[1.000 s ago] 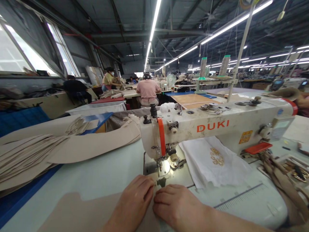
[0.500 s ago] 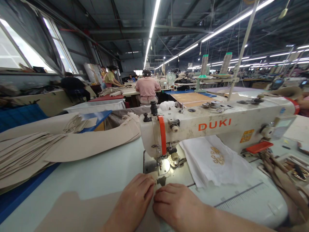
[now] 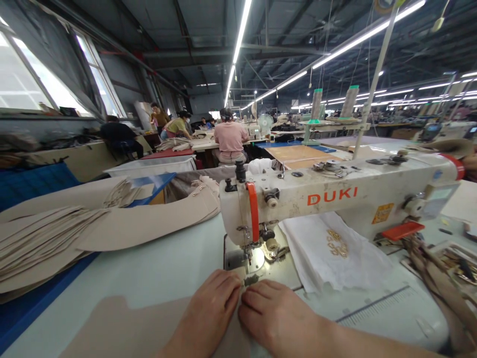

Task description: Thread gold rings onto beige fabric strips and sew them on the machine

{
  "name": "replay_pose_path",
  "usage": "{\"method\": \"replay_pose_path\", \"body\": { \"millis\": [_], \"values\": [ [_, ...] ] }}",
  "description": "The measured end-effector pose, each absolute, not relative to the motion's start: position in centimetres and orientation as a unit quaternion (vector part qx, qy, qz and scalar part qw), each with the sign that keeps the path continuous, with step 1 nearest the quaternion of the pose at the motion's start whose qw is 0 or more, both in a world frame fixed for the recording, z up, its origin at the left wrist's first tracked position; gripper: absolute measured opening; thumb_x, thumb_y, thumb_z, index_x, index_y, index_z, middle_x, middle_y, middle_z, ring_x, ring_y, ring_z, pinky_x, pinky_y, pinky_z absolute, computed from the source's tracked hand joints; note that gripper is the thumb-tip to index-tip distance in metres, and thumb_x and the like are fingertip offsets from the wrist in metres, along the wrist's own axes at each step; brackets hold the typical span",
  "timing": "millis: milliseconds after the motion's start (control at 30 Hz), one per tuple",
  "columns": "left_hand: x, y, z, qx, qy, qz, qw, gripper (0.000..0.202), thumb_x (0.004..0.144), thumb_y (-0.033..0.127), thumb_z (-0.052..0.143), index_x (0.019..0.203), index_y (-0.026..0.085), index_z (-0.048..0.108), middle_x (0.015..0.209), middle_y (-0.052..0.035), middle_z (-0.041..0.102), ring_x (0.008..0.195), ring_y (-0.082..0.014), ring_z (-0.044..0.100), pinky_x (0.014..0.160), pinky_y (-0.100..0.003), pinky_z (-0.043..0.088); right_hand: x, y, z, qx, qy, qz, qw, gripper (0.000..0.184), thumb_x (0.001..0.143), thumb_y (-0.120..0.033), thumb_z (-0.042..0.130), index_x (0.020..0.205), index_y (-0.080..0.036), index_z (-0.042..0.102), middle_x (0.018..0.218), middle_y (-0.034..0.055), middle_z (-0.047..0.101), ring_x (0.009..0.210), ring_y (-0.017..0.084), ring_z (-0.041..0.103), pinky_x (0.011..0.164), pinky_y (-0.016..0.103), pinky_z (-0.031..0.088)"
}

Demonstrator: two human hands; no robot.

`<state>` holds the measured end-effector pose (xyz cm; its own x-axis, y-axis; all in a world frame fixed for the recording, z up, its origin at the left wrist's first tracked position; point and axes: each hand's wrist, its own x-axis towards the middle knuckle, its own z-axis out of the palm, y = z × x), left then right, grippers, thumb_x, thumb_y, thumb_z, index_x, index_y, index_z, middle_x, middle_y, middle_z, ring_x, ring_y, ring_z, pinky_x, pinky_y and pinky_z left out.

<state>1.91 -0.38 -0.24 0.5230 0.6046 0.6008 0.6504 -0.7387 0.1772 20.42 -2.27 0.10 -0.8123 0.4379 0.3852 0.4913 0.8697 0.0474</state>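
Observation:
My left hand and my right hand lie close together in front of the needle of the white sewing machine. Between and under them runs a beige piece of material, its far end reaching toward the presser foot. The fingers of both hands are bent and pressed down on its edges, left hand on one side, right on the other. My palms and wrists cover much of the piece. Right of the needle, a white cloth with gold-coloured metal rings on it lies under the machine arm.
Stacked curved beige panels lie at the left on a blue surface. A ruler scale marks the table at right, near a tray of metal parts and hanging brown straps. Ahead, a person in pink sits working.
The whole view has shifted slightly right and down in the picture. Both hands keep nearly the same place before the needle, still on the beige piece. A distant worker in yellow-green leans further down.

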Motion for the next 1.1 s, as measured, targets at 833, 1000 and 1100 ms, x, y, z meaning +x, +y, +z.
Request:
{"method": "replay_pose_path", "body": {
  "millis": [833, 1000, 1100],
  "values": [
    [2.4, -0.2, 0.2, -0.865, -0.361, -0.349, -0.014, 0.024, 0.089, 0.008, 0.042, 0.086, 0.019, 0.063, 0.083, -0.0042, 0.071, 0.077, -0.0188, 0.067, 0.07, -0.031, 0.059, 20.9, 0.1, -0.3, -0.235, -0.952, -0.1, 0.168, 0.01, 0.086, -0.021, 0.064, 0.091, -0.013, 0.059, 0.095, 0.0061, 0.062, 0.089, 0.021, 0.054, 0.084, 0.034, 0.044],
    [3.1, 1.8, -0.2, -0.87, -0.364, -0.331, 0.001, 0.025, 0.087, 0.006, 0.044, 0.09, 0.02, 0.065, 0.087, -0.0047, 0.073, 0.081, -0.0196, 0.067, 0.075, -0.033, 0.059, 21.6, 1.4, -0.4, -0.257, -0.95, -0.096, 0.152, 0.013, 0.086, -0.02, 0.065, 0.094, -0.013, 0.058, 0.097, 0.006, 0.063, 0.09, 0.021, 0.054, 0.086, 0.033, 0.044],
    [3.1, 2.8, -0.6, -0.868, -0.377, -0.324, -0.005, 0.023, 0.086, 0.007, 0.046, 0.09, 0.019, 0.065, 0.088, -0.0051, 0.073, 0.083, -0.0205, 0.068, 0.078, -0.035, 0.059, 21.8, 2.1, -0.5, -0.273, -0.946, -0.083, 0.153, 0.015, 0.086, -0.018, 0.064, 0.098, -0.012, 0.057, 0.099, 0.0062, 0.063, 0.091, 0.02, 0.054, 0.085, 0.033, 0.045]
  ]
}}
